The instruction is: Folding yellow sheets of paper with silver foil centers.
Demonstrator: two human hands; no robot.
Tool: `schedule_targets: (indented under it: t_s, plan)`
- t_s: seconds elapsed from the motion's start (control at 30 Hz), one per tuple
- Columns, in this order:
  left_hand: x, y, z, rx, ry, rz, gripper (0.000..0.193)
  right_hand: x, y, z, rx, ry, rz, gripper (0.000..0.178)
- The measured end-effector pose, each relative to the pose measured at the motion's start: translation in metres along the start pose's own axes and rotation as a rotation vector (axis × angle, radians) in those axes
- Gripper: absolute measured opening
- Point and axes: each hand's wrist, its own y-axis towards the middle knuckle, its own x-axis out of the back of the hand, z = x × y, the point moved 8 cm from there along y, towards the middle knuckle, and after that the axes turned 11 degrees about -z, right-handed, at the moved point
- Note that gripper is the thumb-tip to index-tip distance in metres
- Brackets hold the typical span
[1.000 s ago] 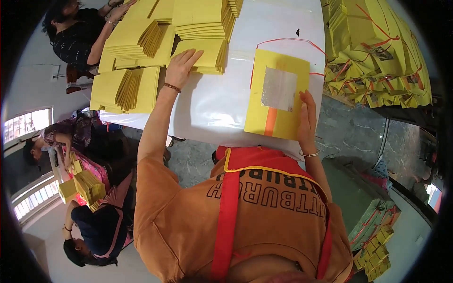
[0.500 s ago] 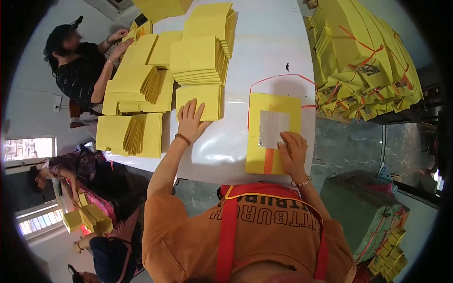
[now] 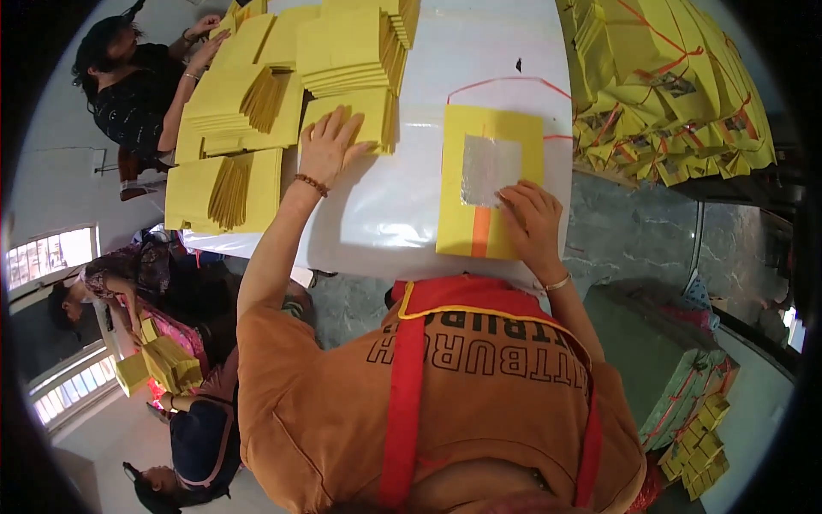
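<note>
My left hand (image 3: pixel 330 147) lies open, fingers spread, on the nearest bundle of folded yellow paper (image 3: pixel 373 120). Close to the table's right edge, a flat yellow paper sheet (image 3: pixel 451 184) carries a silver-grey square (image 3: pixel 490 163) and an orange strip (image 3: pixel 482 231) below it. My right hand (image 3: pixel 535 218) rests over the sheet's right side. Its fingers are bent and drawn together, the tips at the square's lower right corner. Whether they pinch anything there is hidden.
Fanned stacks of yellow paper (image 3: pixel 235 107) cover the table's left part, where a co-worker (image 3: pixel 128 103) handles more. Red cord (image 3: pixel 505 81) lies beyond the sheet. Large tied yellow bundles (image 3: pixel 676 94) stand at the right, a green wrapped bale (image 3: pixel 651 368) lower right. Other people sit lower left.
The table and everything on it sit higher in the picture, as my view has shifted. Both hands stay on the same papers, and the right fingertips remain by the silver square's corner.
</note>
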Motion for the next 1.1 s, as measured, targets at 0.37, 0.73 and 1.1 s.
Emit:
schedule_targets:
  t_s: [0.37,0.73,1.1]
  plan:
    - [0.060,-0.014,-0.221,-0.324,-0.790,0.030,0.050,-0.013,-0.010,-0.022,-0.057,0.141,0.085,0.017]
    - [0.048,-0.003,-0.207,-0.106,-1.035,0.174,0.025,-0.013,-0.016,-0.058,-0.303,0.714,0.124,0.039]
    - [0.020,-0.004,-0.193,0.216,-1.121,0.427,0.017,-0.015,-0.018,-0.060,-0.381,0.786,0.118,0.048]
